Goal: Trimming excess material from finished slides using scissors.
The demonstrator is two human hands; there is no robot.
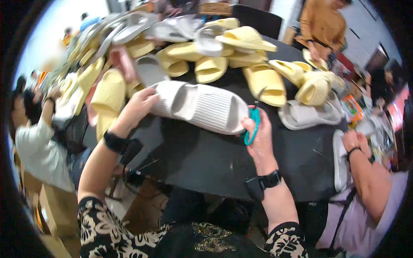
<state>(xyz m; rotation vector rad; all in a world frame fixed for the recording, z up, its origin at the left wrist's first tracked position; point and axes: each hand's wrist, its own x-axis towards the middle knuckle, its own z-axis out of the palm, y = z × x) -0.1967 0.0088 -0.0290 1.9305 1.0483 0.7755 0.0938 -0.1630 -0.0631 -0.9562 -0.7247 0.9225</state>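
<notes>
Above the near part of the table I hold light grey slide sandals (213,108) level between both hands. Two ribbed straps show, so they look like a pair overlapped end to end. My left hand (140,105) grips the left end, thumb on top. In my right hand (261,133) is a small cutting tool with a teal loop handle (254,127) and a thin dark tip pointing away from me. That hand's thumb also rests against the sandals' right end; its other fingers are partly hidden.
A heap of yellow slides (211,69), with grey and pink ones, covers the far side of the black table (193,159). A grey slide (312,114) lies to my right. Co-workers' arms (365,180) reach in at right and left; another person (322,26) stands opposite.
</notes>
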